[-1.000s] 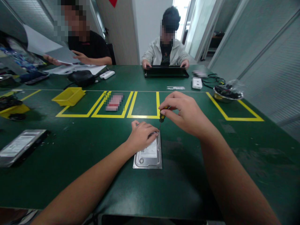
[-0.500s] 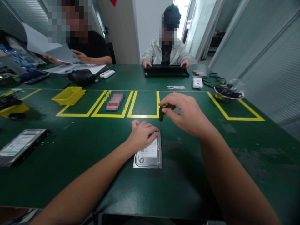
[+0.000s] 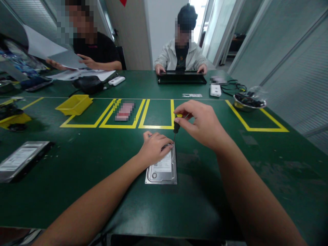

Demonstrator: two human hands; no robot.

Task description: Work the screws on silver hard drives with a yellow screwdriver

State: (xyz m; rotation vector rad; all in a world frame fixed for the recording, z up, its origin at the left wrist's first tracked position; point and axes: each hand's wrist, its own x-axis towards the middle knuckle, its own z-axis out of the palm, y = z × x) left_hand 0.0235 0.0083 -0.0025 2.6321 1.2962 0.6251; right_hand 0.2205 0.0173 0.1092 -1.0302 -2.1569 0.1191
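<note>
A silver hard drive (image 3: 161, 172) with a white label lies flat on the green table in front of me. My left hand (image 3: 155, 147) rests over its far half, fingers bent and bearing on the far right corner, which they partly hide. Between the thumb and fingers of my right hand (image 3: 196, 119) is a small screwdriver (image 3: 176, 127) with a black and yellow handle. It stands nearly upright, with its tip at the drive's far right corner, close to my left fingertips. The exact contact of the tip is too small to make out.
Another hard drive (image 3: 24, 159) lies to the left. Beyond are a yellow bin (image 3: 75, 105), yellow tape outlines (image 3: 156, 127) and a metal bowl (image 3: 249, 104) of dark parts. Across the table, one person holds papers (image 3: 51, 51), another a black tray (image 3: 182, 78).
The screwdriver handle has turned a little in my right fingers: red showed on it before, and yellow shows now. My left hand and the drive have stayed in place.
</note>
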